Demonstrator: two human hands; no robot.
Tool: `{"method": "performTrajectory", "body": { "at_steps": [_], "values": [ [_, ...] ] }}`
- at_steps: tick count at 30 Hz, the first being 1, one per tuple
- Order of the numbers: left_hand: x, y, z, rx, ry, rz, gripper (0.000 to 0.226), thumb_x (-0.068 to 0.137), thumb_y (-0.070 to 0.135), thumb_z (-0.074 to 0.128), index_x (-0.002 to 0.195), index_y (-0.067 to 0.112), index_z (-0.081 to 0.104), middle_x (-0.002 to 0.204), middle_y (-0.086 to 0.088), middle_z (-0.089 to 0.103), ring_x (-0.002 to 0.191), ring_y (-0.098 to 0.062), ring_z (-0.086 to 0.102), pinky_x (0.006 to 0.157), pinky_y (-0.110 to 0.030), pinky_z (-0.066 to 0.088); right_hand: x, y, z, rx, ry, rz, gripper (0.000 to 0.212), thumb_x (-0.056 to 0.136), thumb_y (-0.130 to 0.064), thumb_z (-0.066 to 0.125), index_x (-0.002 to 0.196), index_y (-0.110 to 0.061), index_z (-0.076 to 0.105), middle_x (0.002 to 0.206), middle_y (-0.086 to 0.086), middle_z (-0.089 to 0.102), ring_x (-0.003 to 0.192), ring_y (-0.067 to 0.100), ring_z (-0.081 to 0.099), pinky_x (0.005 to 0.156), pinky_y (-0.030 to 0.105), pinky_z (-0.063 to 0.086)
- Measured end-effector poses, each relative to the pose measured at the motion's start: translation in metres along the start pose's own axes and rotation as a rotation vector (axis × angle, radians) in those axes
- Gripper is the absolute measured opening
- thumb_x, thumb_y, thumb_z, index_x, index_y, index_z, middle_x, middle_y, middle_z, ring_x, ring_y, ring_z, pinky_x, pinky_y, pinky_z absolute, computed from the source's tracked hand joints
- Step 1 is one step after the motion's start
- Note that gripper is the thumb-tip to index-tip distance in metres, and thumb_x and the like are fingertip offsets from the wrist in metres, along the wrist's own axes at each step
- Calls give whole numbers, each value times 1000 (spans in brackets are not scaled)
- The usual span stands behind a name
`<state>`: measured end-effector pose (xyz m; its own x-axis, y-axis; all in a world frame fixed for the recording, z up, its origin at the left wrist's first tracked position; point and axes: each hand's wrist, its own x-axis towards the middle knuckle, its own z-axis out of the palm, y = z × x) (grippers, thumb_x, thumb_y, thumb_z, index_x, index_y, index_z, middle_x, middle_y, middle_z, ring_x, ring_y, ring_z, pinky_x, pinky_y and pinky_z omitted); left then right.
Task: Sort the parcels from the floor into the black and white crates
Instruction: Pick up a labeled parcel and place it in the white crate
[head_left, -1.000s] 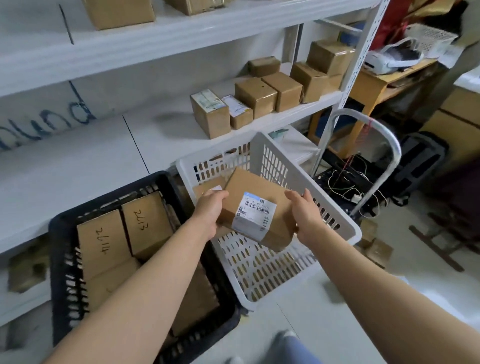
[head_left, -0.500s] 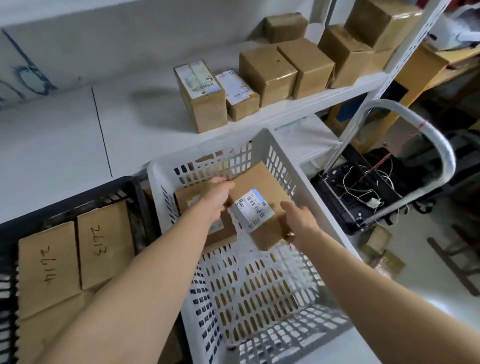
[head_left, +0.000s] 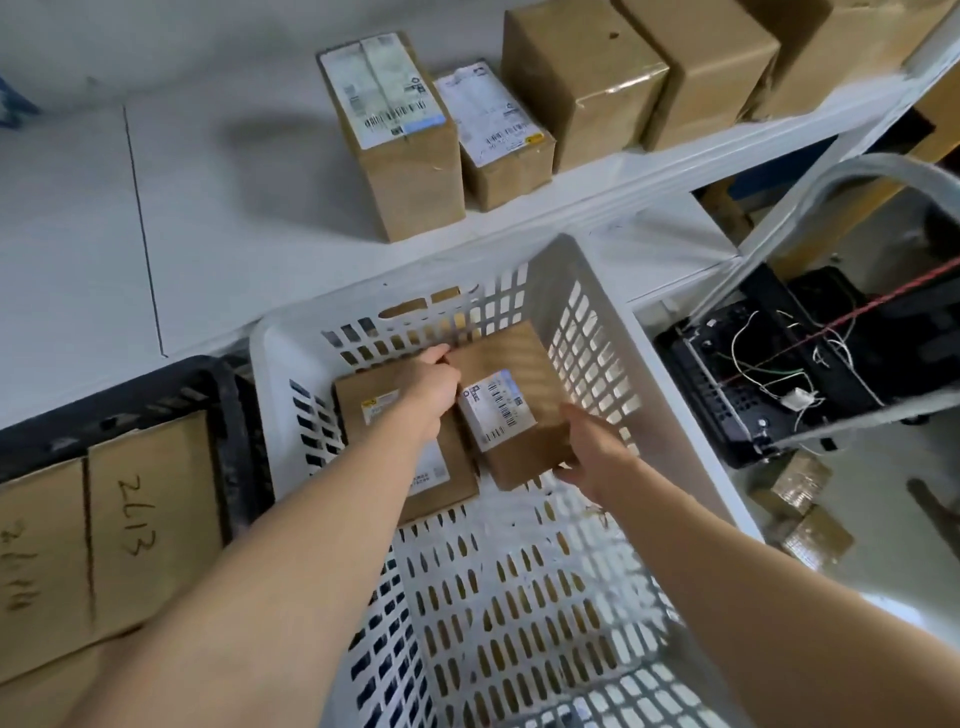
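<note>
Inside the white crate (head_left: 597, 322), both hands' fingers (head_left: 563, 470) partly hide a parcel (head_left: 511, 415).

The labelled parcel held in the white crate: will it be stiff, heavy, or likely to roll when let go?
The parcel looks stiff: its cardboard edges stay straight between the left hand and right hand. Probably light, as the fingers grip only its ends. Flat sides suggest it will not roll.

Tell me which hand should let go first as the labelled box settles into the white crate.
Left. The left hand is wedged between the brown labelled cardboard box and the flat cardboard parcel already lying in the white slotted plastic crate; the right hand supports the near corner, so it can probably steady it.
</note>
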<state>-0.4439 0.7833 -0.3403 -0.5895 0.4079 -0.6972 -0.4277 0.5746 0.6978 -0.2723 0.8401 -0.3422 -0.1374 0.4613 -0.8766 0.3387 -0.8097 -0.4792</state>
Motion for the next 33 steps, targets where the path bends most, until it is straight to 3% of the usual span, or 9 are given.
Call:
{"method": "performTrajectory", "body": {
  "at_steps": [3, 5, 9, 12, 15, 20, 22, 25, 33],
  "values": [
    [10, -3, 4, 13, 16, 4, 61, 89, -7, 43, 143, 23, 40, 149, -6, 38, 128, -24, 45, 105, -41, 42, 13, 0, 7, -46, 7, 33, 46, 92, -37, 55, 127, -7, 50, 126, 12, 56, 117, 30, 51, 88, 41, 46],
    [11, -3, 5, 10, 0, 1, 65, 89, -9, 42, 146, 22, 34, 154, -2, 29, 134, -24, 38, 109, -43, 38, 18, -1, 12, -52, 15, 37, 44, 92, -37, 57, 123, -7, 53, 120, 8, 57, 111, 26, 53, 81, 37, 48],
    [8, -5, 2, -30, -20, -20, 61, 90, -7, 45, 146, 13, 33, 147, -8, 40, 117, -20, 51, 100, -33, 45, 21, -2, 19, -138, 35, -5, 45, 94, -39, 54, 127, -8, 51, 119, 7, 55, 107, 24, 52, 84, 36, 48],
    [-6, 3, -6, -54, -14, -11, 56, 91, -2, 49, 144, 10, 38, 115, -4, 57, 85, -11, 55, 78, -26, 46, 14, -4, 18, -249, 21, -98, 40, 97, -33, 49, 125, -5, 51, 111, 12, 55, 96, 26, 55, 78, 32, 48],
    [-28, 19, -14, -54, -2, 41, 49, 92, 2, 51, 139, 10, 43, 113, -5, 58, 98, -16, 56, 80, -27, 46, -8, -11, 19, -342, 78, -239, 16, 96, -25, 43, 94, -10, 50, 74, 1, 44, 62, 13, 41, 51, 24, 33],
    [-81, 47, -18, -14, -3, 207, 27, 92, 10, 53, 118, 14, 61, 105, -1, 63, 100, -16, 61, 82, -30, 52, -75, -36, 19, -244, 62, -539, 18, 94, -29, 49, 102, -13, 54, 73, -4, 50, 59, 5, 44, 44, 16, 33],
    [-106, 57, -16, -18, -35, 275, 20, 92, 11, 54, 108, 19, 64, 110, -4, 65, 101, -18, 63, 89, -34, 52, -109, -45, 14, -190, 81, -638, 28, 94, -32, 51, 111, -11, 58, 89, -1, 62, 68, 3, 53, 51, 12, 39],
    [-150, 69, -11, -33, -132, 382, 14, 92, 15, 55, 101, 20, 64, 101, -2, 67, 92, -17, 65, 76, -28, 52, -159, -44, -1, -105, 111, -691, 38, 94, -37, 51, 123, -12, 57, 110, 0, 65, 94, 12, 60, 78, 23, 48],
    [-306, 53, 19, 31, -521, 553, 18, 94, 20, 54, 107, 12, 63, 95, -1, 64, 94, -17, 63, 85, -32, 50, -271, 40, -76, 276, 225, -853, 26, 94, -38, 53, 108, -17, 61, 106, -6, 65, 100, 7, 60, 88, 28, 47]
  ]
}}
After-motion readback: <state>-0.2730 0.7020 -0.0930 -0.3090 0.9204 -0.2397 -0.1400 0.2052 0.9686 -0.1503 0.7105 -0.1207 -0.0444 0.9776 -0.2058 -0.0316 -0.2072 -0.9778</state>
